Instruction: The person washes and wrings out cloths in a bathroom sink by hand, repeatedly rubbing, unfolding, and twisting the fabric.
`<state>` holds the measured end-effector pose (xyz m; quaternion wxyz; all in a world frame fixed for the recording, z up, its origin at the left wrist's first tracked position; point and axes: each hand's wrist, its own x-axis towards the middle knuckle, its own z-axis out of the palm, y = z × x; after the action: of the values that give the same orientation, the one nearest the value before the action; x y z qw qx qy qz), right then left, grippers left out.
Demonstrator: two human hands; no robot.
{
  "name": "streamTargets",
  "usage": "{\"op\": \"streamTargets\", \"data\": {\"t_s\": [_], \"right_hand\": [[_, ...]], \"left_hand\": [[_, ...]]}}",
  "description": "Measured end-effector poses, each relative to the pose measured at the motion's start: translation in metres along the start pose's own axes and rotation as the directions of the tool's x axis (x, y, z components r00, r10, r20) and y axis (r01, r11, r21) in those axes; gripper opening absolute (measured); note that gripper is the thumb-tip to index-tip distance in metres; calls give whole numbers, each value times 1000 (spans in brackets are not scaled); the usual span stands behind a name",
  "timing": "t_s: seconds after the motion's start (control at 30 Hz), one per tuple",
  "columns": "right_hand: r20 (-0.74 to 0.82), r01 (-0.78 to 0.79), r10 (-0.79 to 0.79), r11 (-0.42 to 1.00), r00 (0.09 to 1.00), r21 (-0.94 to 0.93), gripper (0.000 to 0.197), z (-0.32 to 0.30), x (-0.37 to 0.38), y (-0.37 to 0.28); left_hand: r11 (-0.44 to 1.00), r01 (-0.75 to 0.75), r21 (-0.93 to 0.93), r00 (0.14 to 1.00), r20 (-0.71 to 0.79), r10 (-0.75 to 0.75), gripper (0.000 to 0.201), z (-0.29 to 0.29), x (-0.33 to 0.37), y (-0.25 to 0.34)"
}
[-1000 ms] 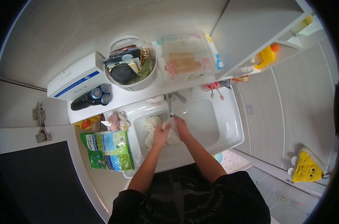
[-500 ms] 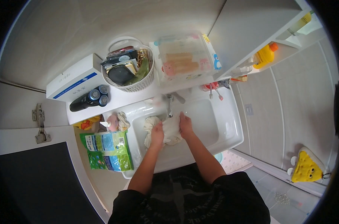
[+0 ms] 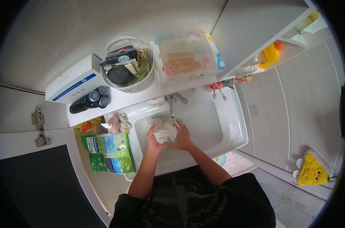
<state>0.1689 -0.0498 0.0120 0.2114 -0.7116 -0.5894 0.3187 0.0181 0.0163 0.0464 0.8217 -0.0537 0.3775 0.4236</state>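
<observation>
A bunched white cloth [image 3: 165, 131] is held between my two hands over the white sink basin [image 3: 202, 125]. On its left side my left hand [image 3: 154, 140] is closed round the fabric, thumb on top. My right hand [image 3: 182, 137] grips the right side with fingers curled over it. The chrome faucet [image 3: 172, 108] stands just beyond, and its spout hangs close above the cloth. Some of the fabric lies against the left part of the basin, and its underside is hidden by my hands.
Left of the basin lie a green and blue plastic package [image 3: 109, 154] and a pink pump bottle [image 3: 113, 124]. The shelf behind bears an electric shaver [image 3: 83, 104], a white box [image 3: 73, 81], a full basket [image 3: 142, 85] and a clear container [image 3: 187, 57]. Pink toothbrushes [image 3: 219, 92] stand back right.
My hands have come closer together, the right one moving left and toward me. The cloth, stretched between them before, is now gathered into a bundle.
</observation>
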Motion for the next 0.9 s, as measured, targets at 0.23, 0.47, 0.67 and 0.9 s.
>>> {"op": "streamTargets", "data": {"t_s": [0.23,0.47,0.67,0.9], "right_hand": [[-95,-211,298,834,950,509,37,35,5,67],[-34,-324,469,660,882,678,20,-34,29,50],[234,-354,266,675,935,648,38,-57,40,39],[-93,25,-13,992,996,125,41,-44,34,24]], "left_hand": [[998,-11,-65,1000,23,12,41,9,-4,11],[958,-236,162,966,-66,249,39,-15,0,28],[897,-109,428,928,-279,245,38,-38,6,1],[144,-70,987,910,4,414,47,-35,6,-30]]}}
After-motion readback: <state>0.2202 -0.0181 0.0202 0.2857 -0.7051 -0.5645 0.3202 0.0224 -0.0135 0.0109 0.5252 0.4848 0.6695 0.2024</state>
